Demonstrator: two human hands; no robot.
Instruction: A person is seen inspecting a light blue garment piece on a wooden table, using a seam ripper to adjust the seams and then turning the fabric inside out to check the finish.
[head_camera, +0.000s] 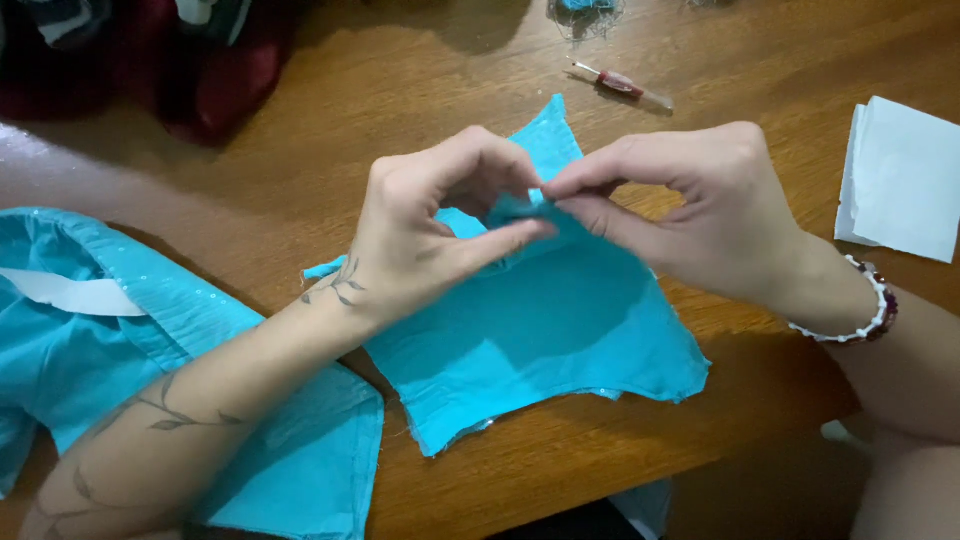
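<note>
A turquoise fabric piece (540, 340) lies on the wooden table (300, 170), its lower edge frayed. My left hand (425, 235) pinches a raised fold near the fabric's upper middle between thumb and fingers. My right hand (690, 215) meets it from the right, fingertips gripping the same fold. The two hands touch at the fingertips. A beaded bracelet (868, 310) circles my right wrist.
A larger turquoise garment (90, 350) with a white strip lies under my left forearm at the left. A red-handled seam ripper (622, 86) rests at the back. White folded fabric (900, 180) sits at the right edge. Dark red cloth (200, 70) is piled at the top left.
</note>
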